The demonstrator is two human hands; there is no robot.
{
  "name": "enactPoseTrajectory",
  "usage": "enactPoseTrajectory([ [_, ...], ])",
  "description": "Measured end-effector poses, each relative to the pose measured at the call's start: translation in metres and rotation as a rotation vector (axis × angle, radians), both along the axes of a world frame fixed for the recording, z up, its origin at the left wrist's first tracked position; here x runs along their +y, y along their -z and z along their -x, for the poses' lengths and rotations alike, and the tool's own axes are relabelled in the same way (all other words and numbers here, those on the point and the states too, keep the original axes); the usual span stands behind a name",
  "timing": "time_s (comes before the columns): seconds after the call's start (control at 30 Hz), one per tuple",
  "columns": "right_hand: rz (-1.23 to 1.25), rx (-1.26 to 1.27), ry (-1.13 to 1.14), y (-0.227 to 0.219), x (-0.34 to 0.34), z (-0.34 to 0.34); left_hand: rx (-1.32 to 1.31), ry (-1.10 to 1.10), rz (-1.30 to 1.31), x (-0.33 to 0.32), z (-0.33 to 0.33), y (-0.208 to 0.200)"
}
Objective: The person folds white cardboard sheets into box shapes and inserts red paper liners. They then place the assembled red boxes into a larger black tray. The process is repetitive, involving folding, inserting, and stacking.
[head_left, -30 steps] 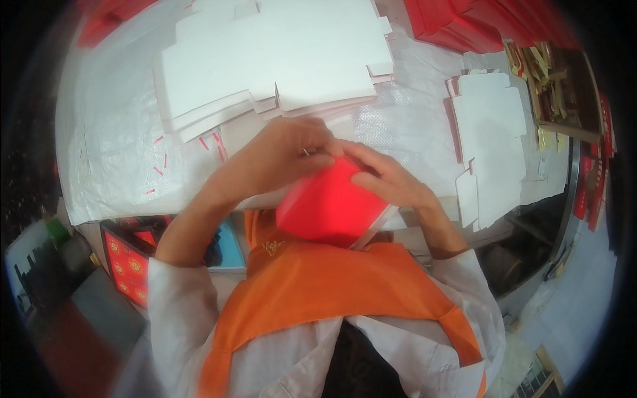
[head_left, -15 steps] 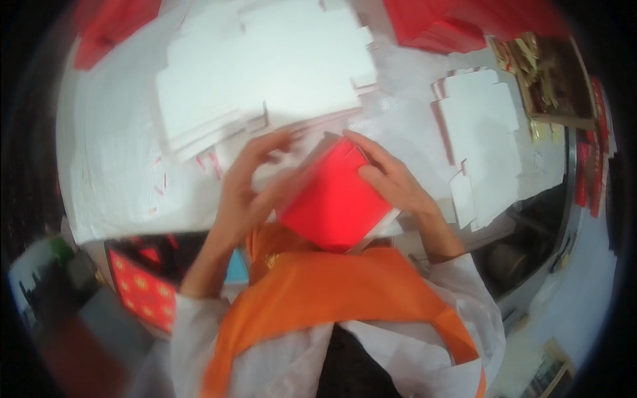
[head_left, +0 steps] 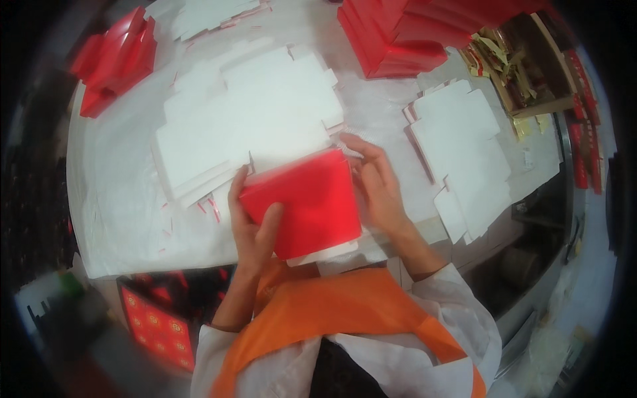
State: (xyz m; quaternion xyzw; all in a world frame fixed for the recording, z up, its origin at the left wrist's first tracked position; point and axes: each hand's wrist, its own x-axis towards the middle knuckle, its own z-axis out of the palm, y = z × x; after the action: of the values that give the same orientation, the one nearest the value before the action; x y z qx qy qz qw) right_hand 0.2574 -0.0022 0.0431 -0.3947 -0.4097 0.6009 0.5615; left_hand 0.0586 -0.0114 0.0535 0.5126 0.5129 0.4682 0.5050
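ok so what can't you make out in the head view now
Head view:
left hand: some fingers, behind the red carton
red carton: underside, facing away
red boxes, upper right: far part, cut by upper edge
green thing, lower left: too blurred to name

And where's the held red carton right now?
The red carton is mid-frame in the head view, gripped at its left by the left hand, just this side of the largest white carton-blank stack.

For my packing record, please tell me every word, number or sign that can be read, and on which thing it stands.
None can be read.
Red box in the left hand: no print visible.
Red panel, lower left: gold motifs, any text too blurred.
Gold packets, upper right: too blurred.
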Motion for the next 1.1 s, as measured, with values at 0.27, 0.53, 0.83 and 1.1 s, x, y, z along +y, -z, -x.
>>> enactPoseTrajectory([
  [0.27,-0.009,-0.223,-0.092,-0.006,0.007,-0.012,0.356,0.102,-0.255,-0.007,0.017,0.006],
  [0.53,0.304,0.000,-0.036,-0.002,-0.011,0.009,0.114,0.062,-0.028,-0.026,0.013,0.026],
  [0.83,0.089,0.013,-0.294,-0.001,-0.019,0.012,-0.279,0.145,0.168,-0.019,0.036,0.032],
  [1.1,-0.064,-0.093,-0.158,0.006,-0.032,0.020,-0.260,0.160,0.215,-0.034,0.038,0.043],
])
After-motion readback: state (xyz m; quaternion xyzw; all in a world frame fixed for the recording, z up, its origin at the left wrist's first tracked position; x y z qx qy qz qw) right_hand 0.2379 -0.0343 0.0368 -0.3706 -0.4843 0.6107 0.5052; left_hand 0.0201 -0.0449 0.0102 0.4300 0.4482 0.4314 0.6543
